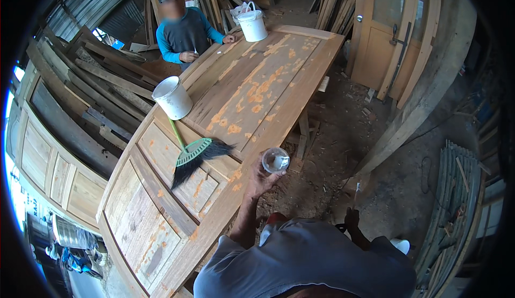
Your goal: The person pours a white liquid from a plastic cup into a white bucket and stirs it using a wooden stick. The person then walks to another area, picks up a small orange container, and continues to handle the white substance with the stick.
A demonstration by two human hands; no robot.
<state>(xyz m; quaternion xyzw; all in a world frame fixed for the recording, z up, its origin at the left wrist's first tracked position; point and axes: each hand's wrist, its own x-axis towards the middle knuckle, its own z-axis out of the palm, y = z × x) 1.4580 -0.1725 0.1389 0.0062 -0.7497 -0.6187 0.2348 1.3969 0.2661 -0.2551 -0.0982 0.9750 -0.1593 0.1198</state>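
Observation:
My left hand [258, 183] is wrapped round a small clear plastic cup [276, 160], held beside the edge of a large wooden door panel [214, 215]. Something pale lies inside the cup. Out to the right, over the floor, my right hand [352, 220] is closed on a thin tool with a pale tip [358, 187]; its exact kind is too small to make out. Orange patches [257, 97] are scattered over the panel's wood. A broom [194, 152] with a green head and black bristles lies across the panel's middle.
Two white buckets, one near [172, 98] and one far [252, 25], stand on the panel. A co-worker [185, 30] is at its far left side. Planks lean at the left and back. A wooden post [416, 102] rises at right, near stacked long strips [453, 212].

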